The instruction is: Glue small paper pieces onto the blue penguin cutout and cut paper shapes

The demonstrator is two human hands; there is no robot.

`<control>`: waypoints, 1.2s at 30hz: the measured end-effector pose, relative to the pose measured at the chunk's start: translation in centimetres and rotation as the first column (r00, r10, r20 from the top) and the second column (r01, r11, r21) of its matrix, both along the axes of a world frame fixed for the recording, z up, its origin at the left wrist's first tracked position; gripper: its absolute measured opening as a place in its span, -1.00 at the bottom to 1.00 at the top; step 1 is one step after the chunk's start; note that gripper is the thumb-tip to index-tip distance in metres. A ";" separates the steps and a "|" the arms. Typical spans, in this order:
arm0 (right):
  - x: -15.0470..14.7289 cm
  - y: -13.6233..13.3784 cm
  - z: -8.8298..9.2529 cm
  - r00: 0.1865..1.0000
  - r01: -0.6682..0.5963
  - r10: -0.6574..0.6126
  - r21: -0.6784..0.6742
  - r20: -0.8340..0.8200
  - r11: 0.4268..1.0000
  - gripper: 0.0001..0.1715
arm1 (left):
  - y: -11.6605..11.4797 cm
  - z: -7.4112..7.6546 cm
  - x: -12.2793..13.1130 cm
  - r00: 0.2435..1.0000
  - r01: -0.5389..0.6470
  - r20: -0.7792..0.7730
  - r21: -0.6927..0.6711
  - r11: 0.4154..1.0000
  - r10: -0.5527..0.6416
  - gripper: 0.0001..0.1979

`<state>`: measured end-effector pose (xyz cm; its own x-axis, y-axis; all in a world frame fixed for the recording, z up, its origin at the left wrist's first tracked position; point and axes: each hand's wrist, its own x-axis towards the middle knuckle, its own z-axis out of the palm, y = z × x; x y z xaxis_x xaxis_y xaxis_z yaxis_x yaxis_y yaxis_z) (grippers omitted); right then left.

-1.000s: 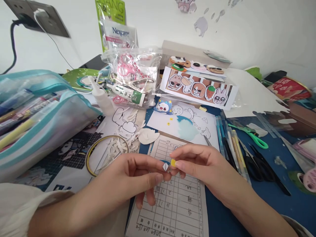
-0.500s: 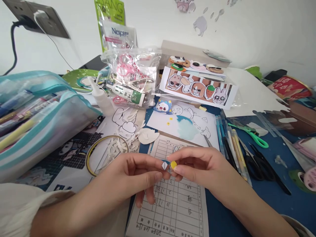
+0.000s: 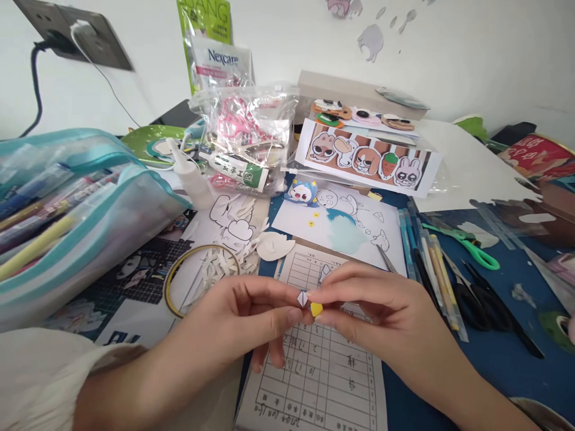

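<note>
My left hand pinches a tiny white diamond-shaped paper cutout between thumb and forefinger. Touching it from the right, my right hand pinches a small yellow paper piece. Both hands hover just above a printed table sheet near the front of the desk. Behind them lies a white sheet of outlined cartoon drawings with a blue patch.
A teal pencil pouch fills the left. A tape ring and paper scraps lie beside it. A glue bottle, plastic bags, a sticker strip, pens, green scissors and black scissors surround the hands.
My hands have drawn closer together, and the yellow piece now sits right under the white diamond. The view has shifted slightly to the left.
</note>
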<state>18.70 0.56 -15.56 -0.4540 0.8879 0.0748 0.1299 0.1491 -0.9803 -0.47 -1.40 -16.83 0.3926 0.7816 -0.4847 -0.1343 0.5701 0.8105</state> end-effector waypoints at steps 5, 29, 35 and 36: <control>-0.1 0.0 0.0 0.999 0.023 -0.022 0.030 -0.029 0.999 -0.66 | -0.2 0.2 -0.1 1.000 0.021 0.010 -0.016 1.000 -0.021 -0.85; -0.4 -0.4 -0.3 0.995 -0.022 0.010 0.117 0.104 0.993 -0.80 | -0.2 0.3 0.0 0.997 0.060 -0.043 -0.010 0.998 -0.060 -0.83; -0.5 -0.3 -0.3 0.993 -0.008 -0.013 0.174 0.118 0.985 -0.81 | -0.4 0.5 0.0 0.998 0.059 -0.022 -0.022 0.998 -0.060 -0.90; -0.5 -0.3 -0.3 0.994 0.000 -0.019 0.172 0.105 0.985 -0.80 | -0.5 0.4 -0.1 0.998 0.059 -0.022 -0.027 0.998 -0.060 -0.91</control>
